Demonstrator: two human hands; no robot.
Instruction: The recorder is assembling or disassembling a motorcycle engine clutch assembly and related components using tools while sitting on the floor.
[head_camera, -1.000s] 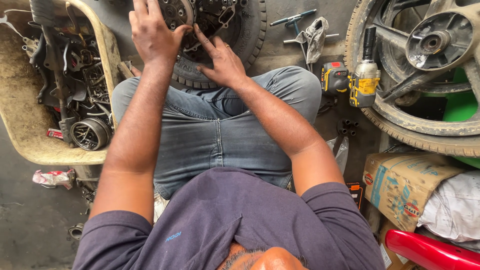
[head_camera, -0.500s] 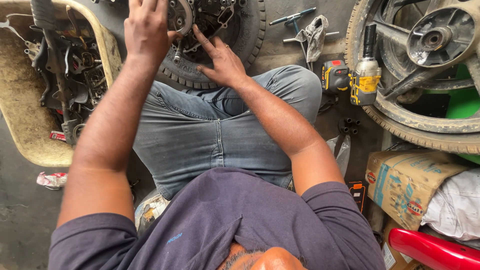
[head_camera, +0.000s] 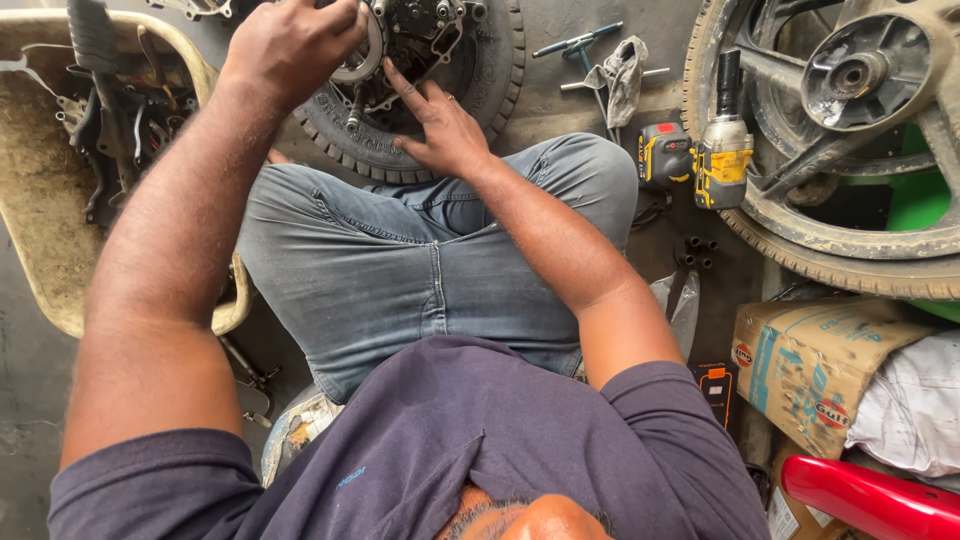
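Seated cross-legged; small wheel (head_camera: 420, 90) lying flat on the floor just past the knees. Right hand (head_camera: 445, 130) resting spread-fingered on the tyre's near side, gripping nothing. Left hand (head_camera: 290, 45) has drifted right from a second ago, now curling its fingers closed around the round hub plate (head_camera: 360, 55). Impact wrench (head_camera: 720, 150) lying well right, beside the larger wheel (head_camera: 850, 140).

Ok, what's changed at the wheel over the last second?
The left hand has slid rightwards along the wheel hub and now closes its grip on the round metal hub part. The right hand stayed spread flat on the black rubber tyre. The yellow-and-black impact wrench and the dirty tub of parts lie as before.
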